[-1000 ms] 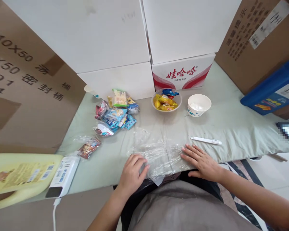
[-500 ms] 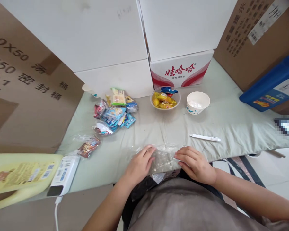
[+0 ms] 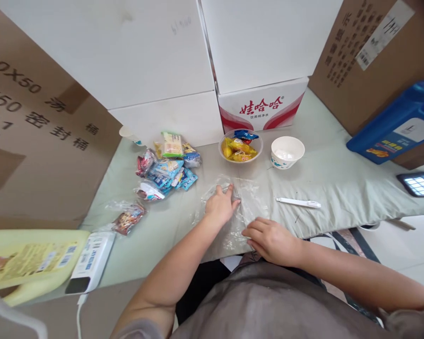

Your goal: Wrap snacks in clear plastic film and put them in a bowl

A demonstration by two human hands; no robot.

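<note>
A clear, crinkled plastic bag (image 3: 252, 200) lies spread on the cloth-covered surface in front of me. My left hand (image 3: 222, 206) rests on its left part, index finger and thumb apart, the fingers pointing away from me. Near the front edge, my right hand (image 3: 270, 241) has its fingers curled together over the bag's right side, pinching the film. Past the bag stands a clear plastic bowl (image 3: 240, 159) with yellow and blue wrapped snacks in it. To its right is a white paper cup (image 3: 286, 164) with something whitish inside.
Packaged snacks (image 3: 167, 167) lie heaped at left, with another wrapped snack (image 3: 129, 219) nearer. A white box cutter (image 3: 298, 202) lies at right. White boxes (image 3: 265, 110) line the back. A power bank (image 3: 92, 259), yellow jug (image 3: 31, 249), blue bottle (image 3: 392, 129) and phone (image 3: 420, 183) flank the sides.
My left hand has moved forward over the bag, and the bag now reaches farther from me, spread flatter. My right hand has shifted slightly left and toward me.
</note>
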